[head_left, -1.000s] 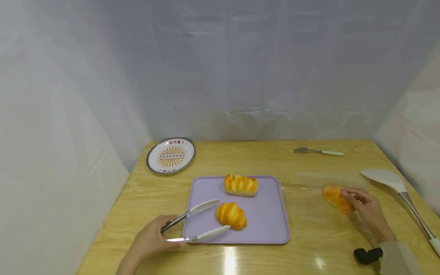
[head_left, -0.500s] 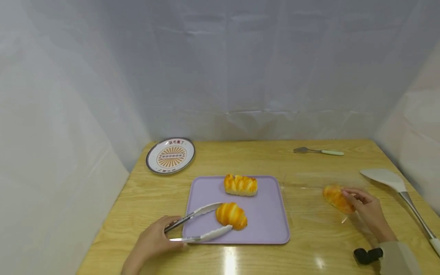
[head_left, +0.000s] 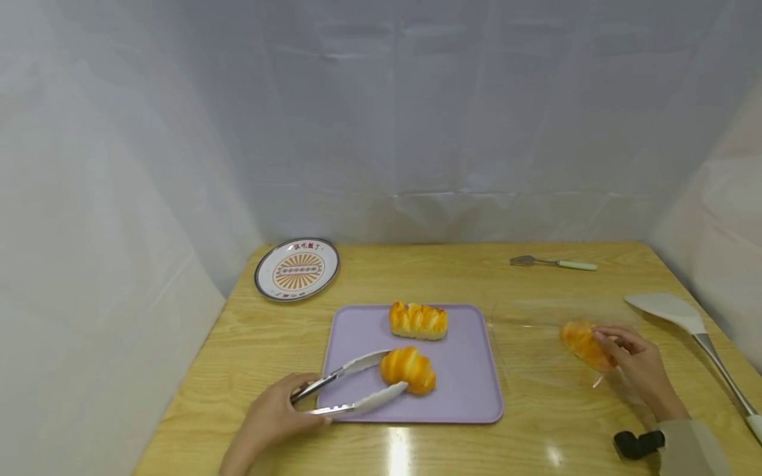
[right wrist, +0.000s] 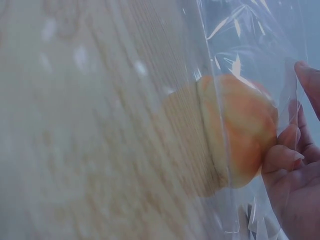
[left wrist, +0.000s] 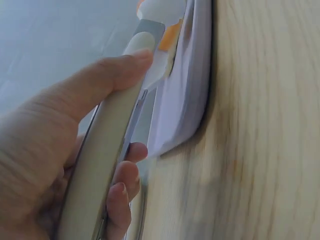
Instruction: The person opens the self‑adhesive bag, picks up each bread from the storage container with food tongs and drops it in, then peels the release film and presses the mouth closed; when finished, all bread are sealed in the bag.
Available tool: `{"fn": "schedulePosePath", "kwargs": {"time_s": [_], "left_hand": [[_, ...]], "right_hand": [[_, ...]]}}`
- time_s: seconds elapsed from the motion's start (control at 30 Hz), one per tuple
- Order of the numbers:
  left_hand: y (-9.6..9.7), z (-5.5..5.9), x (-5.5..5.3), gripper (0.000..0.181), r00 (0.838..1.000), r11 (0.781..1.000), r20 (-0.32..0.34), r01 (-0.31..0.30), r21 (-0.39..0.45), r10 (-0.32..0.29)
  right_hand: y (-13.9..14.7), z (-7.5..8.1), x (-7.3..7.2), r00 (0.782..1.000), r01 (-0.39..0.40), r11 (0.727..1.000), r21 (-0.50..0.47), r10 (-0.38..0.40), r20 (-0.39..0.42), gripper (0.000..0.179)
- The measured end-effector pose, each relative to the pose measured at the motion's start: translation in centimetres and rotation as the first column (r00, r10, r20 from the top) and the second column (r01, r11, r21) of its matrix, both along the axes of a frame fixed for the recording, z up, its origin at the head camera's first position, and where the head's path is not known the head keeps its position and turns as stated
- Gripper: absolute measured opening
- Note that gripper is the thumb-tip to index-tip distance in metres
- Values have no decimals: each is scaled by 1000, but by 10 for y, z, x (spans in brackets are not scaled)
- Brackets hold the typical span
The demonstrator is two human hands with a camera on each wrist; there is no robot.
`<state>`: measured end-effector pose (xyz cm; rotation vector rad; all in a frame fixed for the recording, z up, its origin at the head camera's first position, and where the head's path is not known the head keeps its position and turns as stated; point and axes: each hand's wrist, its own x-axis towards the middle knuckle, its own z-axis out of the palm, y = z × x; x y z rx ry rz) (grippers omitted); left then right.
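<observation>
Croissant now slightly nearer right edge of tray; left hand grips tongs, tips against croissant, likely catching; right hand at bagged bread, pinch unclear

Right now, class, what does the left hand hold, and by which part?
The left hand holds the tongs by the handles, its thumb on one.

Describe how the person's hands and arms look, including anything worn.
Both the left hand and the right hand are bare, without gloves. On the right, a pale beige sleeve ends near the wrist, with a small black fitting at its cuff. No sleeve shows on the left.
</observation>
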<state>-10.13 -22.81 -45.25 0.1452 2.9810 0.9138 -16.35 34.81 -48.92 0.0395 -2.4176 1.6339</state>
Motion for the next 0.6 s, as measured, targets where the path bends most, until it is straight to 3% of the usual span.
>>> {"fn": "schedulePosePath", "kwargs": {"time_s": [0.3,0.6], "left_hand": [[34,2,-17,64,998,998,-58,10,69,-6],[78,4,-37,66,988,990,-115,116,81,-106]], "right_hand": [[0,-1,0,1000,-5,1000,7,5,-18,22],[1,-1,0,999,-19,1000,21,19,-35,22]]}}
